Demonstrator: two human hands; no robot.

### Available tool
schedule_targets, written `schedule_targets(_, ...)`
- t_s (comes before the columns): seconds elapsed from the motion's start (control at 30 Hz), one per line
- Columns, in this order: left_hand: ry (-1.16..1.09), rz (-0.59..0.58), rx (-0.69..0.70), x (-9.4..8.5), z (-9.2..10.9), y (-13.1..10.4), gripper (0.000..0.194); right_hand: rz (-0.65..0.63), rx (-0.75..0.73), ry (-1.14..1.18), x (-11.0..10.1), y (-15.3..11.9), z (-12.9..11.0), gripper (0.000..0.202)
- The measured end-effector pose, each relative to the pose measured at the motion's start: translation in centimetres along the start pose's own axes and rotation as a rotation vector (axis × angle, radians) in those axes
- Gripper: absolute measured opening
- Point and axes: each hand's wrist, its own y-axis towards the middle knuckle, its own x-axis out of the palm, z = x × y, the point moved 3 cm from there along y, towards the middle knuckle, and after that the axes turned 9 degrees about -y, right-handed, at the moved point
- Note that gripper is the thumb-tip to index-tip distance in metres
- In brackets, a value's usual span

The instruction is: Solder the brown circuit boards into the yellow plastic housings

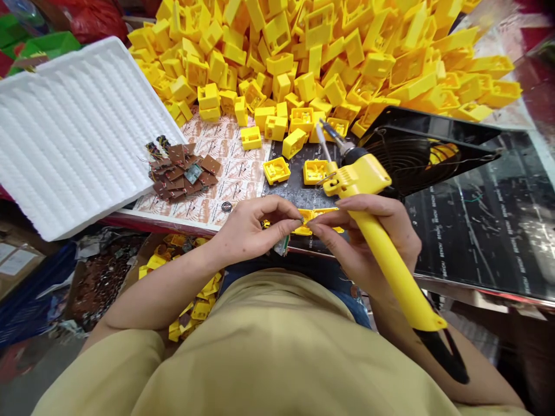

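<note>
Single head-worn view, forward and downward, from close above the workbench (472, 231).

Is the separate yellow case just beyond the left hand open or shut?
Open: the yellow case shows its hollow inside and surrounding walls, with no cover over the top.

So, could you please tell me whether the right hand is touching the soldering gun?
Touching: the head view shows the right hand curled around the soldering gun, its index finger crossing over it.

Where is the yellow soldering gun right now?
Head view, right of centre: the yellow soldering gun lies across the right hand, its metal tip left of the black fan.
</note>
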Motion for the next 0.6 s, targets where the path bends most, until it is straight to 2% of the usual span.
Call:
schedule_targets(0.1,0.003,-0.012,0.042,0.1,0.3,-0.1,0.016,0.059,0.0,0.019,0.4,-0.1,-0.3,0.049)
schedule_targets(0.2,0.09,-0.052,0.051,-0.3,1.1,0.2,0.014,0.051,-0.027,-0.006,0.2,0.2,-0.3,0.049)
schedule_targets(0.27,0.212,-0.12,0.042,-0.9,1.7,0.8,0.012,-0.006,-0.081,-0.105,-0.2,0.5,0.2,0.046)
schedule_targets(0.33,0.381,-0.216,0.002,-1.6,2.0,1.7,0.01,-0.122,-0.181,-0.271,-0.5,0.9,1.2,0.043)
schedule_targets(0.43,0.66,-0.353,-0.102,-2.1,1.5,3.2,0.008,-0.288,-0.351,-0.473,-0.1,0.9,3.1,0.042)
schedule_targets(0.5,0.795,-0.397,-0.154,-2.1,0.8,4.1,0.011,-0.323,-0.396,-0.512,0.5,0.8,4.0,0.038)
schedule_targets(0.6,0.876,-0.434,-0.167,-1.6,0.0,5.0,0.013,-0.283,-0.369,-0.477,0.7,0.8,4.1,0.035)
